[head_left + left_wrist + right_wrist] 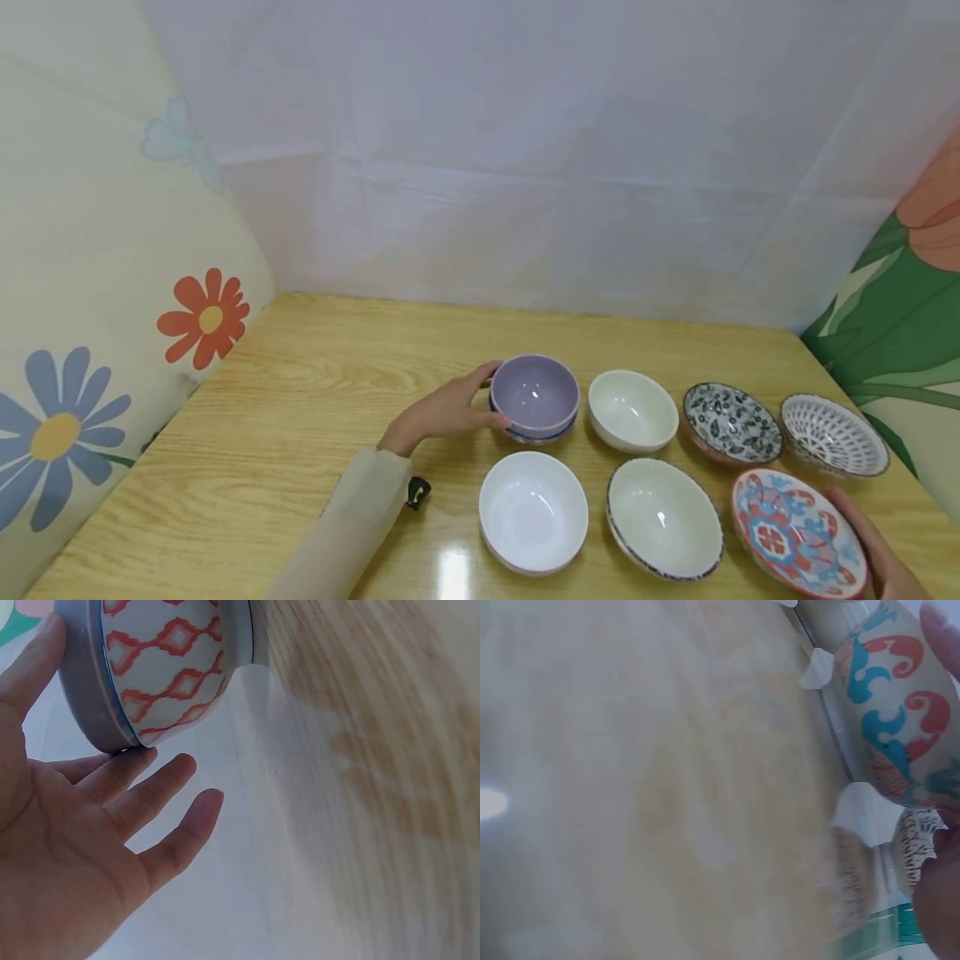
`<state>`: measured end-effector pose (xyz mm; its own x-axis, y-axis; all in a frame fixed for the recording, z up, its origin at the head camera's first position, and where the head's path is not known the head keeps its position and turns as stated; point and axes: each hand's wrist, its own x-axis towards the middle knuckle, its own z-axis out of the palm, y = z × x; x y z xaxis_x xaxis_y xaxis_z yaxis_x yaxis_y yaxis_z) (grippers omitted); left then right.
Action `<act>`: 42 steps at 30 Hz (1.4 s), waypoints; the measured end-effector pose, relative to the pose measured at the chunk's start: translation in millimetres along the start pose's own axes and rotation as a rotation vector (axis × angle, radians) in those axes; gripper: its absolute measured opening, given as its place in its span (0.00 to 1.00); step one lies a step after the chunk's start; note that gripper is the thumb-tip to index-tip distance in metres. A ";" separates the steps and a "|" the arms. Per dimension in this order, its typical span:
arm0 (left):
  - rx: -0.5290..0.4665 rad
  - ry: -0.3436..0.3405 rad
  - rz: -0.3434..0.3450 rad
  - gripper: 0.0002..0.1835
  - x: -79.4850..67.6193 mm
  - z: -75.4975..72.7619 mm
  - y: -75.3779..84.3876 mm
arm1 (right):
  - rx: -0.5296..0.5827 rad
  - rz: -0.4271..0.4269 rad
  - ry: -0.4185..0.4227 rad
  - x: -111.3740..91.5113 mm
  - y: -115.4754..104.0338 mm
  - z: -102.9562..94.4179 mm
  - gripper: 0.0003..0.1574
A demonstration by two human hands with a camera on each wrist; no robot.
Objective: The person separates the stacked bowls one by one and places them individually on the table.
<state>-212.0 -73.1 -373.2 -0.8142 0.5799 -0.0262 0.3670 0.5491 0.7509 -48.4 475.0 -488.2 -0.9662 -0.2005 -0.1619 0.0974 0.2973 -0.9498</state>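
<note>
My left hand [450, 406] is at the left side of a purple bowl [534, 392], thumb and fingers spread around its rim. The purple bowl sits nested in another bowl, whose white outside with red diamond shapes [176, 645] shows in the left wrist view. There, the fingertips of the left hand [82, 817] touch the purple rim. At the lower right, my right hand [881, 550] grips the right edge of a red-and-blue patterned bowl [798, 533]. That bowl is tilted, and its scroll-patterned outside shows in the right wrist view.
Right of the purple bowl stand a pale green bowl [632, 410], a black-and-white floral bowl [732, 422] and a grey-white patterned bowl [834, 435]. Nearer are a white bowl [533, 512] and a dark-rimmed cream bowl [663, 518]. All rest on a wooden table [285, 417].
</note>
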 end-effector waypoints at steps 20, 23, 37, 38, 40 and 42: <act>-0.009 0.006 0.003 0.46 0.4 2.5 2.4 | -0.441 -0.264 0.210 22.7 -117.4 40.2 0.63; -0.007 0.007 0.001 0.46 0.5 2.2 1.8 | -0.457 -0.297 0.198 30.7 -130.6 42.8 0.64; -0.013 0.017 0.005 0.46 -1.3 -0.3 -2.3 | -0.468 -0.441 0.024 89.1 -194.9 90.7 0.66; -0.013 0.014 0.010 0.46 -0.6 0.1 -3.1 | -0.480 -0.439 0.020 94.3 -197.8 93.9 0.66; -0.011 0.006 0.015 0.46 0.1 0.9 -3.7 | -0.504 -0.437 0.013 103.3 -203.2 99.1 0.66; -0.013 -0.001 0.017 0.46 0.5 1.5 -3.8 | -0.534 -0.433 0.001 111.0 -207.7 103.2 0.66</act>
<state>-213.1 -74.0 -377.1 -0.8077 0.5894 -0.0138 0.3748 0.5314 0.7597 -151.3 294.7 -336.5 -0.8919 -0.4041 0.2032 -0.4282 0.6097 -0.6670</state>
